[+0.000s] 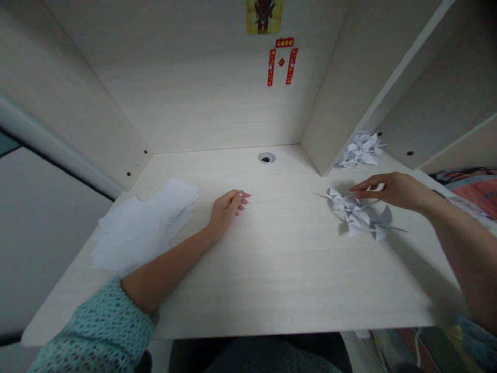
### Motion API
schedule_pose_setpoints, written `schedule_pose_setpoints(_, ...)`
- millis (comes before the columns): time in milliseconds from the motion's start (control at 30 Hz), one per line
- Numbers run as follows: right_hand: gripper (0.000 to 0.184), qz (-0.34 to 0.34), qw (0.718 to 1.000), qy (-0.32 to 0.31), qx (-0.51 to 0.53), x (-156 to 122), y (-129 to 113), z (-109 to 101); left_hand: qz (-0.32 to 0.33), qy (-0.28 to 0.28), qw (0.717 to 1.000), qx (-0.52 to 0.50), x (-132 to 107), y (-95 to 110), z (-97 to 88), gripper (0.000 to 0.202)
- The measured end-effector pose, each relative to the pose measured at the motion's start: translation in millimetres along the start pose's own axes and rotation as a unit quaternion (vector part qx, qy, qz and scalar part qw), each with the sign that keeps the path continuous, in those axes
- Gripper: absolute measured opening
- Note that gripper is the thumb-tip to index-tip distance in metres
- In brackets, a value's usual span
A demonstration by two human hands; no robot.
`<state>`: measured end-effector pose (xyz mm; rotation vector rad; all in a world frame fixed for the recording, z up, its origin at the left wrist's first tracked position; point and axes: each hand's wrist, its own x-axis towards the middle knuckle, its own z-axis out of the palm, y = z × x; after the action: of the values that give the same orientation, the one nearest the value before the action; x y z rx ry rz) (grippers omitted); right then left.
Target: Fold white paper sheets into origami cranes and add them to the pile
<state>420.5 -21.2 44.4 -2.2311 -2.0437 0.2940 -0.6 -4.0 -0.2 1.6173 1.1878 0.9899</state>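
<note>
My left hand (230, 208) rests on the desk, its fingers loosely curled in and the thumb against them, with nothing visible inside. To its left lies a spread stack of white paper sheets (143, 223). On the right, my right hand (392, 189) reaches over a small pile of folded paper cranes (359, 215), white with pointed wings and tips. Its thumb and fingertips pinch at the upper edge of this pile, on a paper crane partly hidden by the fingers.
Another heap of white folded paper (362, 149) sits behind, beside the upright partition (341, 93). A round cable hole (267, 158) is near the back panel. Red stickers (284, 42) are on that panel. Patterned cloth (473, 189) lies at the far right.
</note>
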Motion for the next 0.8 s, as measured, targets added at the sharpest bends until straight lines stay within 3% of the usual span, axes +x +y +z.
schedule_pose_setpoints(67,0.028,-0.024,0.997,0.045,-0.052,-5.3,-11.6,-9.2,0.001,0.0,1.0,-0.002,0.3,-1.1,0.3,0.038)
schedule_pose_setpoints(133,0.034,-0.107,0.976,0.149,-0.117,-15.4,-38.8,-21.0,0.002,-0.001,1.0,-0.005,0.4,-1.8,0.6,0.038)
schedule_pose_setpoints(200,0.038,-0.208,0.954,0.191,-0.104,-28.9,-80.4,-29.5,0.001,-0.001,1.0,-0.007,-0.1,-1.4,0.9,0.038)
schedule_pose_setpoints(267,0.038,-0.28,0.936,0.212,-0.023,-42.6,-129.0,-28.0,0.002,0.002,1.0,-0.01,-1.2,0.2,1.0,0.038)
schedule_pose_setpoints(367,0.026,-0.355,0.924,0.139,0.023,-57.8,-192.3,-0.5,0.016,0.022,1.0,-0.013,-3.3,4.3,1.2,0.038)
schedule_pose_setpoints(433,0.022,-0.378,0.919,0.108,0.022,-63.1,-218.1,29.6,0.029,0.046,0.998,-0.013,-4.6,6.4,1.3,0.038)
schedule_pose_setpoints(533,0.027,-0.395,0.91,0.119,0.042,-65.8,-232.0,72.5,0.043,0.069,0.997,-0.006,-6.3,6.9,2.1,0.039)
schedule_pose_setpoints(600,0.029,-0.406,0.903,0.125,0.058,-65.5,-231.4,90.2,0.053,0.072,0.996,0.013,-8.3,6.9,3.5,0.039)
schedule_pose_setpoints(800,0.034,-0.416,0.9,0.119,0.052,-63.5,-225.2,98.5,0.132,0.035,0.976,0.168,-13.8,25.1,-2.6,0.037)
